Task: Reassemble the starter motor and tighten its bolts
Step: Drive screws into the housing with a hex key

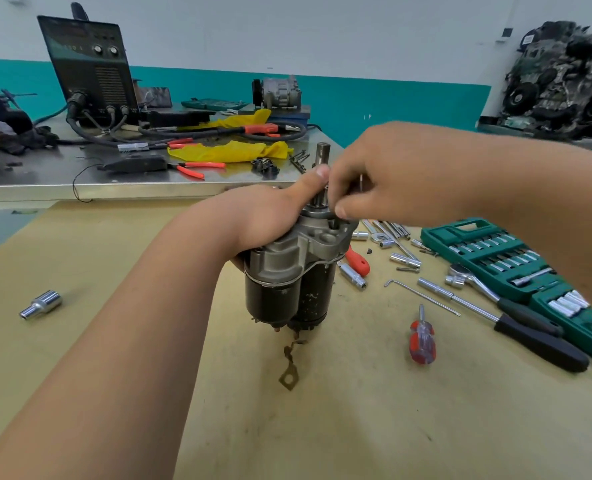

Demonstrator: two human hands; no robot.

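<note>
Two hands meet at mid-frame above the tan board-topped bench [357,427]. Between them the starter motor [287,271], twin black cylinders under a grey cast housing, is held upright with its long axis vertical. The left hand [267,220] wraps the housing from frame left, thumb raised against the bare steel shaft [322,152]. The right hand [374,188], nearer the shaft's base, curls in from frame right, fingers closed narrowly on what looks like a thin metal rod [361,181] pointing downward.
</note>
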